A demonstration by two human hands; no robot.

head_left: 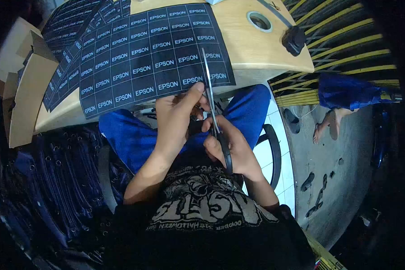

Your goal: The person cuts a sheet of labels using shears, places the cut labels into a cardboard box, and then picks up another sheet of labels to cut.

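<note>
A black sheet printed with rows of white EPSON labels (141, 54) lies on the wooden table and reaches over its front edge. My left hand (177, 112) pinches the sheet's near edge, thumb on top beside the lower right labels. In my right hand (231, 146) is a pair of scissors (208, 78), its handles gripped by the fingers. The long blades point away from me, across the sheet's right-hand label columns. Whether the lower blade is under the sheet is hard to see.
More printed sheets (72, 22) lie at the far left, beside an open cardboard box (33, 85). On the wooden table (247, 49) stand a roll of tape (259, 21) and a black clamp-like object (294, 40). A person's bare foot (318, 131) shows at right, near a folding gate (337, 49).
</note>
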